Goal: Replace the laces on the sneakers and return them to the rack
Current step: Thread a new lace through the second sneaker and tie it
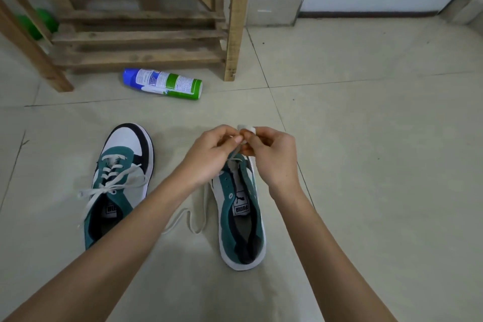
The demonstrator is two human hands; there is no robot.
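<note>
Both hands meet above the toe of the teal-and-white suede sneaker on the right (241, 217). The left hand (209, 157) and the right hand (273, 157) each pinch its flat white lace (245, 128) between curled fingers and thumb, and the rest of the lace trails onto the pale tiled floor (366, 165) between the shoes. The matching teal, white and black sneaker on the left (122, 154) stands near it, laced, its ends lying loose. Both shoes stand on the floor in front of the slatted wooden rack (239, 21), well apart from it. A white-and-green spray can with a blue cap (162, 83) lies on its side near the rack's right leg. Tile runs wide on the right, up to the wall. Each insole label reads PUMA; the can's print is too small to read.
</note>
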